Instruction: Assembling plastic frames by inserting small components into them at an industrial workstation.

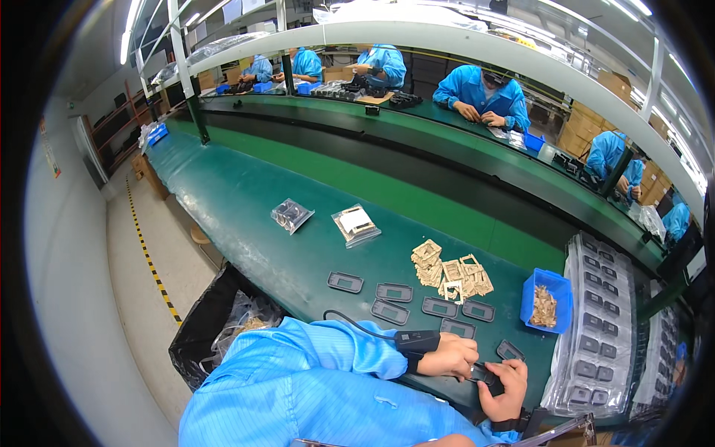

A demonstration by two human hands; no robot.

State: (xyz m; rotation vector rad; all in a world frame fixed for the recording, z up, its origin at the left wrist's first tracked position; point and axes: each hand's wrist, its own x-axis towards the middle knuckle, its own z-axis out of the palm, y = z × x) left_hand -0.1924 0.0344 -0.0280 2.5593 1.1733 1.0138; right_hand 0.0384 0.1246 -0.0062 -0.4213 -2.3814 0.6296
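Observation:
At the table's near edge, my left hand (pixel 449 356) and my right hand (pixel 506 391) meet over a small dark grey plastic housing (pixel 484 374). The left fingers are pinched at its side, while the right thumb and fingers close round its other side; most of it is covered. Beyond my hands lie several grey plastic housings with rectangular windows, one (pixel 458 328) just past my left hand and another (pixel 509 350) above my right fingers. Farther off is a heap of beige frame-shaped pieces (pixel 465 276). A black device (pixel 417 341) with a cable is strapped at my left wrist.
A blue bin (pixel 527 302) of small beige pieces stands right of the heap, beside clear trays (pixel 566 372) of grey housings. Two plastic bags, one with dark parts (pixel 291 215) and one with beige parts (pixel 356 225), lie farther left. Co-workers in blue (pixel 484 93) sit across.

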